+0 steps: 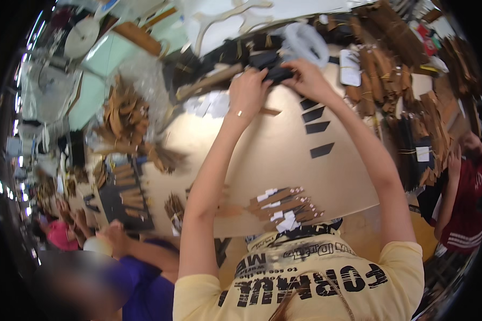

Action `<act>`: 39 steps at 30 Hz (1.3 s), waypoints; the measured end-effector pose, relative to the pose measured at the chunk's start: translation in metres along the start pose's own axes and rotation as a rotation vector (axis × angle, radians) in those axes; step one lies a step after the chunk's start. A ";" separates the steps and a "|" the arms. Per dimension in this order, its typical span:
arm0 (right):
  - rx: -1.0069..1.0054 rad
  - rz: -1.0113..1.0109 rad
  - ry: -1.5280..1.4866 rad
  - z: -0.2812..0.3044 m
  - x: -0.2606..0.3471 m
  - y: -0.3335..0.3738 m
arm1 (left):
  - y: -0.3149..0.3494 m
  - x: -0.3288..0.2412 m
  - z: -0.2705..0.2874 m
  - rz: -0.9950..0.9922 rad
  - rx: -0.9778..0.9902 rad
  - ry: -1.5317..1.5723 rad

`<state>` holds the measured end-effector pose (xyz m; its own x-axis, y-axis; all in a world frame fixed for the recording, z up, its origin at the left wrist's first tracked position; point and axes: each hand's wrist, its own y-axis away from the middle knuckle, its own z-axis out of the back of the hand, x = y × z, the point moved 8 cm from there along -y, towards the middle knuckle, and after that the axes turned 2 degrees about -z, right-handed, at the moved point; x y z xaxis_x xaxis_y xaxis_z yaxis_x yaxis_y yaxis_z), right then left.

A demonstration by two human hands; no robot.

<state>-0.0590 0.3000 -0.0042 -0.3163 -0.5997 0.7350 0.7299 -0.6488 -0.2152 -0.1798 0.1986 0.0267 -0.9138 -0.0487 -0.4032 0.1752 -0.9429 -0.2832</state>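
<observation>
Both my arms reach to the far side of the table. Between my hands is a small stack of black cut pieces [278, 74], held at its two ends. My left hand [249, 91] grips the left end with fingers closed. At the other end my right hand [307, 79] pinches the stack between thumb and fingers. More black pieces [317, 127] lie in a spaced column on the table below my right hand. A brown strip [270, 112] rests beside my left wrist. Just beyond my right hand sits a clear plastic bag [305, 44].
Bundles of brown strips [377, 75] crowd the right side of the tan table [262, 160]. A brown heap [124, 115] lies at left. Brown strips with white tags [288, 206] lie near my body. Co-workers sit at left, in a purple sleeve [150, 283], and at right, in a red shirt [466, 198].
</observation>
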 end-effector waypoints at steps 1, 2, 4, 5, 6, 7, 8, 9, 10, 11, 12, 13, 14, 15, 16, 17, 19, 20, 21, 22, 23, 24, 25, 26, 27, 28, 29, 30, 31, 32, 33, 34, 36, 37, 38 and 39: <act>-0.028 0.058 0.020 0.001 0.005 -0.001 | -0.001 0.003 -0.004 0.036 0.053 -0.050; -0.006 -0.004 0.080 -0.002 0.001 0.000 | -0.003 0.002 -0.003 0.019 0.053 -0.079; 0.076 -0.053 0.022 -0.005 -0.001 0.001 | -0.008 0.003 -0.003 0.009 0.080 -0.089; 0.084 -0.038 0.062 -0.004 0.002 0.003 | -0.010 0.004 -0.003 0.026 0.103 -0.108; 0.060 0.029 0.091 -0.001 0.009 0.005 | -0.010 0.007 -0.005 0.076 0.136 -0.068; 0.055 0.020 0.137 -0.001 0.010 0.005 | -0.011 0.008 -0.007 0.082 0.173 -0.076; 0.054 -0.045 0.117 -0.001 0.006 0.004 | -0.012 0.009 -0.009 0.083 0.210 -0.074; 0.043 -0.087 0.094 0.000 0.003 0.002 | -0.014 0.008 -0.009 0.065 0.222 -0.077; 0.024 -0.105 0.061 0.001 0.001 0.000 | -0.016 0.008 -0.008 0.045 0.231 -0.076; 0.010 -0.112 0.092 0.001 0.000 -0.002 | -0.017 0.008 -0.010 0.033 0.249 -0.070; 0.020 -0.097 0.093 0.000 0.000 -0.004 | -0.018 0.008 -0.010 0.019 0.253 -0.079; 0.028 -0.096 0.098 -0.001 -0.001 -0.005 | -0.019 0.008 -0.012 0.010 0.264 -0.085; 0.036 -0.096 0.104 -0.002 -0.003 -0.006 | -0.020 0.009 -0.014 0.003 0.278 -0.089; 0.034 -0.089 0.117 -0.001 -0.004 -0.007 | -0.022 0.008 -0.014 -0.014 0.267 -0.096; 0.031 -0.083 0.128 -0.001 -0.004 -0.007 | -0.023 0.007 -0.015 -0.030 0.261 -0.101; 0.027 -0.077 0.140 0.000 -0.004 -0.007 | -0.022 0.007 -0.016 -0.041 0.265 -0.106; 0.032 -0.099 0.109 -0.001 -0.005 -0.007 | -0.020 0.004 -0.016 -0.082 0.245 -0.177; 0.028 -0.096 0.090 0.000 -0.004 -0.007 | -0.019 0.002 -0.017 -0.100 0.247 -0.213; 0.032 -0.120 0.094 0.000 -0.005 -0.006 | -0.017 -0.001 -0.017 -0.125 0.231 -0.236; 0.030 -0.130 0.093 0.000 -0.006 -0.006 | -0.014 -0.003 -0.017 -0.148 0.222 -0.261; 0.029 -0.139 0.093 0.001 -0.006 -0.006 | -0.012 -0.006 -0.017 -0.171 0.211 -0.284; 0.039 -0.148 0.106 0.001 -0.007 -0.006 | -0.011 -0.007 -0.016 -0.174 0.190 -0.282; 0.047 -0.156 0.118 0.000 -0.008 -0.007 | -0.010 -0.008 -0.014 -0.176 0.168 -0.281; 0.055 -0.163 0.130 0.001 -0.009 -0.008 | -0.010 -0.009 -0.012 -0.179 0.145 -0.281; 0.045 -0.133 0.172 0.001 -0.008 -0.009 | -0.011 -0.006 -0.011 -0.136 0.157 -0.254; 0.047 -0.118 0.159 0.001 -0.008 -0.009 | -0.011 -0.004 -0.007 -0.108 0.128 -0.240; 0.047 -0.107 0.148 0.000 -0.007 -0.010 | -0.011 -0.002 -0.003 -0.084 0.099 -0.221; 0.041 -0.091 0.150 0.000 -0.006 -0.010 | -0.011 0.000 0.001 -0.058 0.085 -0.202; 0.021 -0.077 0.199 0.001 -0.004 -0.010 | -0.010 -0.001 0.009 -0.064 0.030 -0.194; 0.039 -0.051 0.167 0.001 -0.001 -0.009 | -0.007 -0.002 0.015 -0.057 0.005 -0.188; 0.001 -0.027 0.102 0.003 0.003 -0.007 | -0.002 -0.008 0.026 -0.083 -0.095 -0.133; 0.008 -0.083 0.164 0.005 0.002 -0.005 | 0.005 -0.013 0.033 -0.079 -0.153 -0.080; -0.080 -0.081 0.177 0.018 0.011 0.006 | 0.026 -0.031 0.043 -0.083 -0.254 0.040; -0.100 -0.080 0.146 0.028 0.014 0.014 | 0.039 -0.045 0.039 -0.069 -0.243 0.026; -0.109 -0.083 0.118 0.038 0.016 0.024 | 0.054 -0.059 0.037 -0.065 -0.257 0.010; -0.156 -0.060 0.040 0.053 0.020 0.042 | 0.071 -0.077 0.026 -0.063 -0.166 0.026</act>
<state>-0.0020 0.2855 0.0353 -0.3825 -0.5744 0.7237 0.6072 -0.7467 -0.2716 -0.1068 0.1265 0.0597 -0.9154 0.0198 -0.4021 0.1776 -0.8764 -0.4476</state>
